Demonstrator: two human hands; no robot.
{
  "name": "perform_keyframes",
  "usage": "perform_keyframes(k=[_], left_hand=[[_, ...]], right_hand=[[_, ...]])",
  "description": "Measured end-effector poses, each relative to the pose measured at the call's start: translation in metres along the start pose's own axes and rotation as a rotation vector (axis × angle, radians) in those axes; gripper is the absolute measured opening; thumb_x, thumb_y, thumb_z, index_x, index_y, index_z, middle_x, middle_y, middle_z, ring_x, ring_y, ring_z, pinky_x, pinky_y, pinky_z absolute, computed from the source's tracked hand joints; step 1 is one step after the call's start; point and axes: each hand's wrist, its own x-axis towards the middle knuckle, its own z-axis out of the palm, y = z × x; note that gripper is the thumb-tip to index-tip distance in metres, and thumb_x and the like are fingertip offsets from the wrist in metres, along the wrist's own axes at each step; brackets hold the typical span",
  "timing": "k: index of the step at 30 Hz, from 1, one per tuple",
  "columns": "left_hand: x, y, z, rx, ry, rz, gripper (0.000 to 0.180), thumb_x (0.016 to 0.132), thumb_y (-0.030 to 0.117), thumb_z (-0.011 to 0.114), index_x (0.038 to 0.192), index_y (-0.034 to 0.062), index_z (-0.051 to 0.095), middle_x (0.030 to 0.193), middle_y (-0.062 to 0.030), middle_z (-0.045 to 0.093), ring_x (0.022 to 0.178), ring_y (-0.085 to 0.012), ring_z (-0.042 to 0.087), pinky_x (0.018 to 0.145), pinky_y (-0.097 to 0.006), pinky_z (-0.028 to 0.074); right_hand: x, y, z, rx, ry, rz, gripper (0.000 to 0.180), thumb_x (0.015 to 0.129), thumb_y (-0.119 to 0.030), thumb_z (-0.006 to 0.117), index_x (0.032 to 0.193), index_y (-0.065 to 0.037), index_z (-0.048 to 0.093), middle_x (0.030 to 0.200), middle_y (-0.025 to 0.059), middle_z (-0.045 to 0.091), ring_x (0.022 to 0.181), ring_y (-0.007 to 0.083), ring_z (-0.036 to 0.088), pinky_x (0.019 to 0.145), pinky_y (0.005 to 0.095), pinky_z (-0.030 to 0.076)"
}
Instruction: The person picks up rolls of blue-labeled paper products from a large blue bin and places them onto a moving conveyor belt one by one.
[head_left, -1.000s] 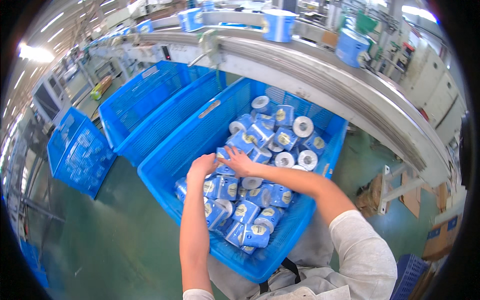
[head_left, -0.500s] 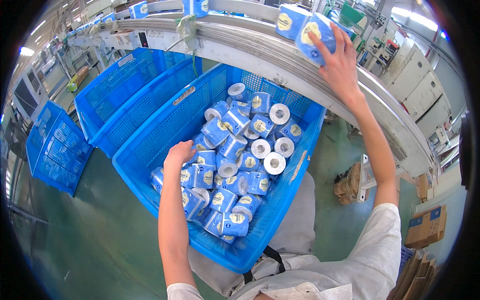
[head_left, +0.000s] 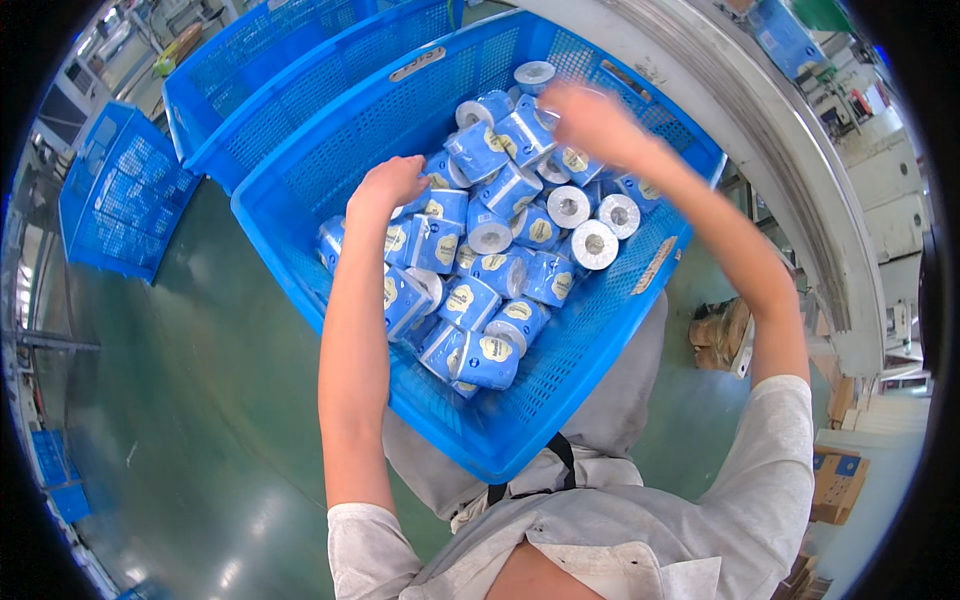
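Blue-wrapped rolls [head_left: 512,190] lie heaped inside a blue perforated crate [head_left: 490,430]. The left hand [head_left: 393,184], fingers curled, is at the heap's left side; the right hand [head_left: 592,122], blurred, is over its far end. Whether either grips a roll, I cannot tell.

The long conveyor frame [head_left: 800,150], pale machine cabinets [head_left: 893,230] and blue crates [head_left: 310,95] show a factory.

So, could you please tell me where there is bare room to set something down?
Green floor between the big blue crate and the small left crate; also the big crate's near end, between wrapped rolls and wall. Its middle and far end, by the right grip, are crowded.
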Motion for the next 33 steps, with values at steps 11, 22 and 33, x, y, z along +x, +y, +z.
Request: perform_keyframes(k=[11,22,33], left_hand=[[0.013,0.002,0.004,0.060,0.068,0.055,0.039,0.092,0.034,0.060,0.123,0.0101,0.062,0.116,-0.0217,0.067,0.109,-0.0388,0.064,0.092,-0.048,0.052],[0.007,-0.002,0.009,0.027,0.007,0.017,0.039,0.095,0.032,0.057,0.125,0.0087,0.061,0.114,-0.0174,0.069,0.107,-0.0361,0.065,0.092,-0.046,0.053],[0.010,0.001,0.006,0.079,-0.046,0.043,0.040,0.096,0.032,0.056,0.129,0.0100,0.059,0.118,-0.0165,0.069,0.109,-0.0360,0.064,0.093,-0.046,0.052]], right_hand=[[-0.116,0.020,0.205,-0.147,-0.920,0.062,0.113,0.060,-0.056,0.086,0.150,-0.013,0.032,0.146,0.0240,0.039,0.131,0.0479,0.042,0.098,0.0604,0.047],[-0.048,0.024,-0.125,0.137,0.604,0.082,0.080,0.076,-0.047,0.079,0.143,-0.012,0.052,0.142,0.0171,0.051,0.135,0.0352,0.044,0.113,0.0469,0.036],[0.030,0.173,-0.212,-0.409,0.655,0.445,0.060,0.081,-0.038,0.071,0.130,-0.006,0.060,0.119,0.0234,0.064,0.113,0.0396,0.060,0.095,0.0490,0.048]])
